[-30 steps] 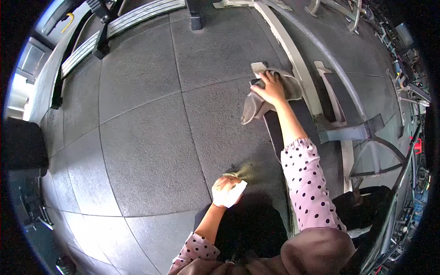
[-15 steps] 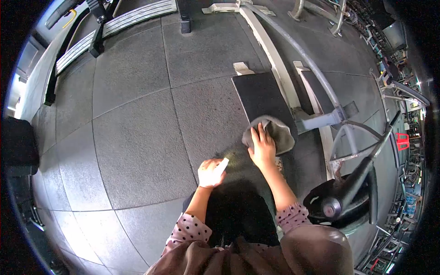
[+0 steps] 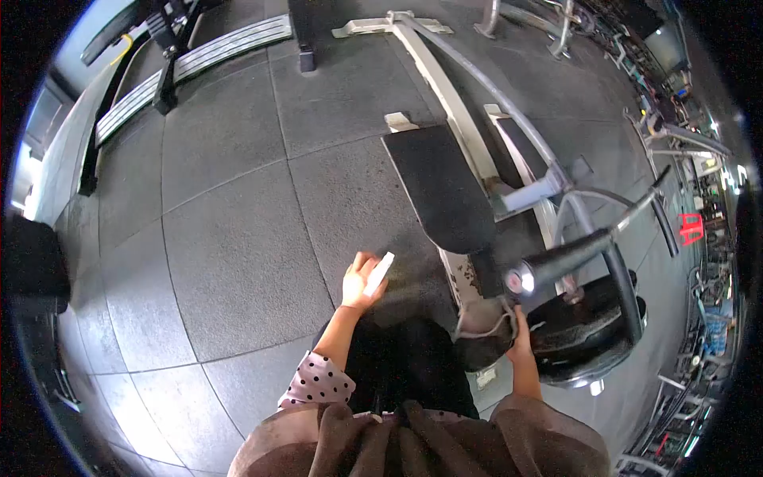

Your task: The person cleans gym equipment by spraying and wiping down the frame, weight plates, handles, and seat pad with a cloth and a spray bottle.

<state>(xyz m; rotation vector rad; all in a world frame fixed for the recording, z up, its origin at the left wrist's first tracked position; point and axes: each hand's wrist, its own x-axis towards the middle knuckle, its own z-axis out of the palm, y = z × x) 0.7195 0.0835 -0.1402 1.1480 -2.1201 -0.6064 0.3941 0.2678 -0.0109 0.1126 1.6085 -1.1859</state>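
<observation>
My left hand (image 3: pixel 363 281) is closed around a small white object (image 3: pixel 380 274), low in front of my body and above the dark floor tiles. On the right, my right hand (image 3: pixel 520 338) holds a grey-brown cloth (image 3: pixel 485 322) beside the lower end of a pale, chipped metal frame (image 3: pixel 459 274). Its fingers are partly hidden by the cloth and the machine. Beyond the cloth lies a black padded board (image 3: pixel 441 187) with a rounded near end, and nothing covers it.
A black-gripped handle (image 3: pixel 556 264) and a round black weight plate (image 3: pixel 584 326) stand close to my right hand. A grey metal tube (image 3: pixel 501 91) arches over the frame. A ridged metal step (image 3: pixel 234 49) is at the upper left, and a red object (image 3: pixel 691 229) at the far right.
My right hand has drawn the cloth down off the black board towards me, then right to the frame's lower end. My left hand has risen slightly with the white object. The view has shifted.
</observation>
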